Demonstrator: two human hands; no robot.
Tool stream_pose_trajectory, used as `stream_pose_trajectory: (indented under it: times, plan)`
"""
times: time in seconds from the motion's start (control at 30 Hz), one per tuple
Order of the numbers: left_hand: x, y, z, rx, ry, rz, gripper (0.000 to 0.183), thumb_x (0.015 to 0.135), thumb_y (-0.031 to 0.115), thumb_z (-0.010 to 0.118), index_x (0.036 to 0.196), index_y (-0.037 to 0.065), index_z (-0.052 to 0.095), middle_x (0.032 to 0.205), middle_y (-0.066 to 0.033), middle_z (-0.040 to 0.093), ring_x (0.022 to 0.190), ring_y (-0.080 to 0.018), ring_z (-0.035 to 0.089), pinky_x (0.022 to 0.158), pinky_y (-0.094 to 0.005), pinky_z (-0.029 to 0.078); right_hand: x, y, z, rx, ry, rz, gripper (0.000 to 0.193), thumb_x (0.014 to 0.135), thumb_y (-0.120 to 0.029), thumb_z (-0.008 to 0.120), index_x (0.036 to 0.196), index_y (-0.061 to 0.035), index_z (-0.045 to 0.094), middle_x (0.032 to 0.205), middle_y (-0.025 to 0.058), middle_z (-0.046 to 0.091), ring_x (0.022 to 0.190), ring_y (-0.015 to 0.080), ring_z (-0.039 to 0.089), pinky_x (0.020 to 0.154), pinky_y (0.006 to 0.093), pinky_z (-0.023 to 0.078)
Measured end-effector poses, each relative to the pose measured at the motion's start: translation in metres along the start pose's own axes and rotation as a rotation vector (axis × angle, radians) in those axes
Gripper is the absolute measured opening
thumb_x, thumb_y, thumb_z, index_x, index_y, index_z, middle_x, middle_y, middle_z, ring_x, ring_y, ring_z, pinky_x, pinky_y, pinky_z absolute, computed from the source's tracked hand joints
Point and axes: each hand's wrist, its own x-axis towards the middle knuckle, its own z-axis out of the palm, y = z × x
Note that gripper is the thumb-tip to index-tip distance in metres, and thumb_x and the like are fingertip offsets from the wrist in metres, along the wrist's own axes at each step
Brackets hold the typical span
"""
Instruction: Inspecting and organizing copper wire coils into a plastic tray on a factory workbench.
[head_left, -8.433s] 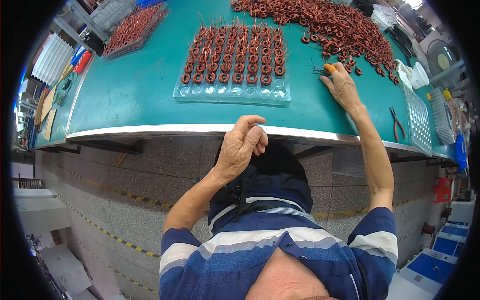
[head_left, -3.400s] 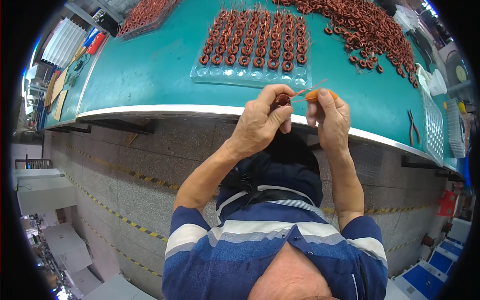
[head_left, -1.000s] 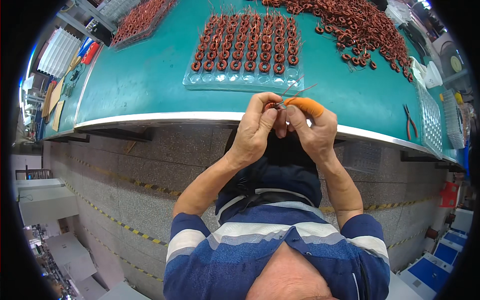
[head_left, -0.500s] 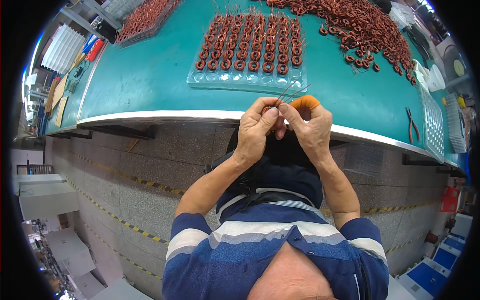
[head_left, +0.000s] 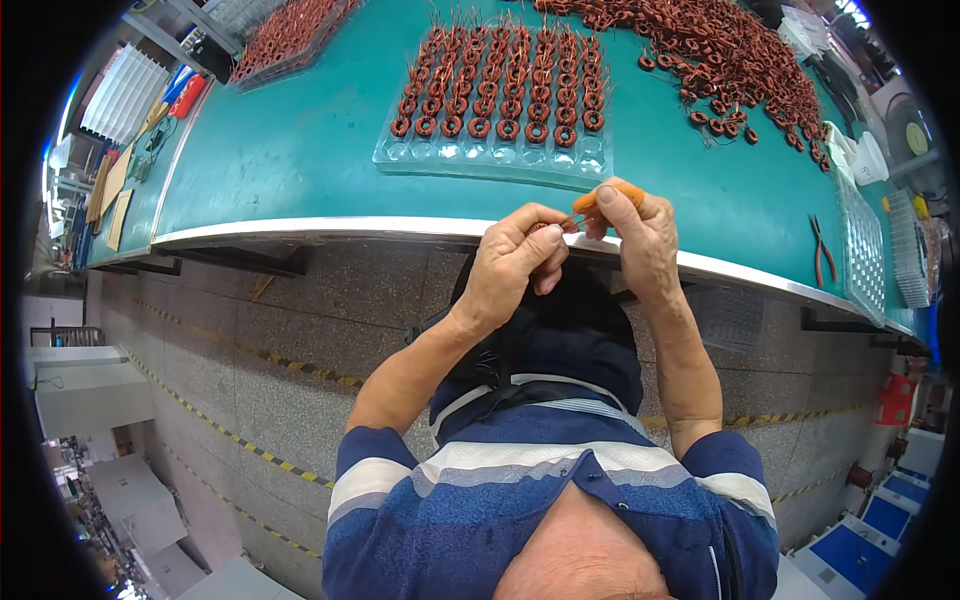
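Note:
My left hand (head_left: 510, 262) is closed over the table's front edge, pinching a ring-shaped coil of copper wire (head_left: 538, 228) between thumb and fingers; most of the coil is hidden. Thin wire leads (head_left: 572, 220) run from it toward my right hand (head_left: 645, 235). That hand has an orange covering (head_left: 625, 190) on a finger, and its thumb and fingers are pressed together at the ends of the leads. Beyond both hands lies a clear plastic tray (head_left: 440, 160) with rows of copper coils (head_left: 508, 130) standing in it, leads upward; its nearest row of pockets holds no coils.
A large heap of loose coils (head_left: 730, 70) covers the back right of the green table (head_left: 270, 150). Another filled tray (head_left: 290, 45) sits back left. Pliers (head_left: 823, 255) lie at the right beside a clear tray (head_left: 863, 250). A red-handled tool (head_left: 187, 97) is far left.
My right hand has moved right, away from my left, and its fingers have come onto the wire leads, which stuck up freely before. My left hand still grips the coil.

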Motion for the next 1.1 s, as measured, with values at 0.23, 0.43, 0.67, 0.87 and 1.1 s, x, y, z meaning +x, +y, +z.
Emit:
stream_pose_trajectory:
  times: [0.23,0.43,0.67,0.87,1.1]
  plan:
    - [-0.001,-0.008,0.002,0.042,0.030,0.014,0.022,0.100,0.016,0.046,0.111,-0.002,0.052,0.065,-0.0009,0.045,0.053,-0.0091,0.046,0.049,-0.0217,0.036,0.001,0.005,0.005,0.186,0.113,0.227,0.038,0.096,-0.034,0.058,0.093,0.0021,0.068,0.071,0.0000,0.059,0.061,0.0047,0.053,0.054,0.0184,0.041]
    - [0.001,-0.004,-0.004,0.034,0.079,0.094,0.017,0.101,0.017,0.045,0.115,0.009,0.044,0.068,-0.0036,0.044,0.056,-0.0123,0.046,0.051,-0.0239,0.040,0.012,0.007,-0.043,-0.379,0.329,-0.069,0.034,0.093,-0.027,0.062,0.112,0.0015,0.062,0.089,0.0056,0.063,0.067,0.0088,0.058,0.056,0.0188,0.046]
    - [0.012,0.009,-0.028,0.182,0.195,0.255,0.009,0.100,0.016,0.048,0.104,0.008,0.050,0.080,-0.0046,0.058,0.065,-0.0097,0.055,0.055,-0.0230,0.045,0.081,0.015,-0.148,-1.512,0.257,-0.294,0.040,0.087,-0.019,0.065,0.117,0.0055,0.054,0.126,0.0196,0.048,0.109,0.0350,0.052,0.093,0.0407,0.045]
    - [0.062,0.025,-0.022,0.947,0.313,0.665,0.008,0.079,0.005,0.069,0.086,0.003,0.065,0.088,-0.0081,0.063,0.081,-0.0218,0.057,0.074,-0.0322,0.044,0.101,0.039,-0.179,-1.643,0.201,-0.360,0.022,0.089,-0.016,0.061,0.102,0.0016,0.062,0.105,0.0142,0.055,0.098,0.0312,0.054,0.086,0.0410,0.048]
    - [0.119,0.015,-0.006,1.208,0.209,0.686,0.012,0.080,0.013,0.071,0.086,0.003,0.070,0.085,-0.0088,0.067,0.081,-0.0214,0.059,0.073,-0.0331,0.046,0.100,0.042,-0.177,-1.557,0.260,-0.451,0.019,0.086,-0.012,0.062,0.101,0.0004,0.063,0.104,0.0111,0.056,0.096,0.0284,0.054,0.082,0.0373,0.050]
